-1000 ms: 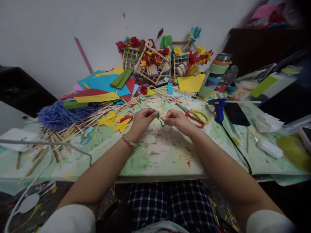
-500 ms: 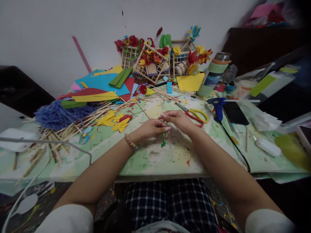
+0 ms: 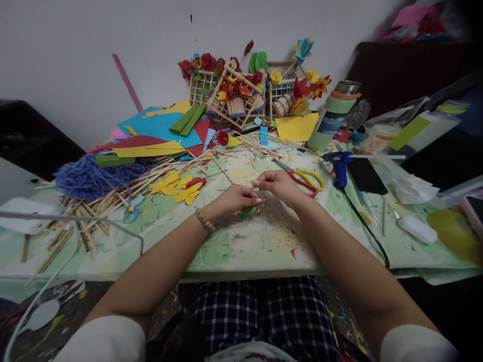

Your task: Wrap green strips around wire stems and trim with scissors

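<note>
Your two hands meet over the middle of a paint-stained surface (image 3: 241, 251), well inside its near edge. Your left hand (image 3: 236, 200), a bead bracelet (image 3: 206, 219) on its wrist, has its grip clamped on a green strip (image 3: 247, 213), which curls out from under the fingers and lies just above the surface. Your right hand (image 3: 281, 185) sits just to the right and slightly farther away, its fingertips drawn together and touching the left thumb. Whether they pinch the strip's far end is hidden.

Just right of your right hand lie scissors (image 3: 306, 180) with yellow and red handles. Beyond them, farther right, a blue glue gun (image 3: 339, 165) stands with its cord trailing toward the near edge.

To the left, yellow petals (image 3: 175, 186) lie near a spread of wooden sticks (image 3: 113, 201), and a heap of blue yarn (image 3: 88, 176) rests at the far left. Coloured paper sheets (image 3: 158, 131) are stacked behind them.

Against the far wall, stick baskets (image 3: 236, 98) hold red and yellow paper flowers. A yellow sheet (image 3: 296, 128) and a striped tumbler (image 3: 334, 118) stand to their right.
</note>
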### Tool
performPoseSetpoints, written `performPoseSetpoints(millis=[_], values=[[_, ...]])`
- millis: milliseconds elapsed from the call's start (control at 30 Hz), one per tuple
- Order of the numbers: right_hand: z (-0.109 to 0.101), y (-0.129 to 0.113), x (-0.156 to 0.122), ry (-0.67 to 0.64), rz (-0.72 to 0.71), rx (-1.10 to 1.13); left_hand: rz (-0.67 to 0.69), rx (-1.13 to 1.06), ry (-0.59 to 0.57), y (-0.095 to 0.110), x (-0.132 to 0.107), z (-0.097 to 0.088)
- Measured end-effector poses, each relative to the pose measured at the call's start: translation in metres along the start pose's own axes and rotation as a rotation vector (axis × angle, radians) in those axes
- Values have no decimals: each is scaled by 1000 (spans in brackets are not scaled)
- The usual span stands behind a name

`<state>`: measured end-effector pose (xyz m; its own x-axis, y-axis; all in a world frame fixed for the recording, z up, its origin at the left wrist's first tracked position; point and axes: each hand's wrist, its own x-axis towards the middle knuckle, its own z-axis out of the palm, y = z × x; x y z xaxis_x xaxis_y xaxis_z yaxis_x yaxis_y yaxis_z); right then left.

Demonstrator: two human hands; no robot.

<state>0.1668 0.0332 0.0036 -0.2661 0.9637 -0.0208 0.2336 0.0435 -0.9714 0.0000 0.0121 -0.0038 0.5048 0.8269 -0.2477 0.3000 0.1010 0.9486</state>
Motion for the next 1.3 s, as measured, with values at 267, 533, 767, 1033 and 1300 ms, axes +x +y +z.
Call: performPoseSetpoints(millis=[267,533,767,1033,1300], values=[[2,-2,-1,-9,45,-22,-31,21,-2,7,-4,0],[4,-1,-2,9,17,32,-17,23,17,9,-7,1],[5,0,-1,-33,-31,226,1,-116,18,7,-8,0],[2,-4,-7,-346,-39,551,115,-237,-22,0,-5,-4],[7,-4,-6,-192,-44,514,43,-142,14,8,-9,-2]])
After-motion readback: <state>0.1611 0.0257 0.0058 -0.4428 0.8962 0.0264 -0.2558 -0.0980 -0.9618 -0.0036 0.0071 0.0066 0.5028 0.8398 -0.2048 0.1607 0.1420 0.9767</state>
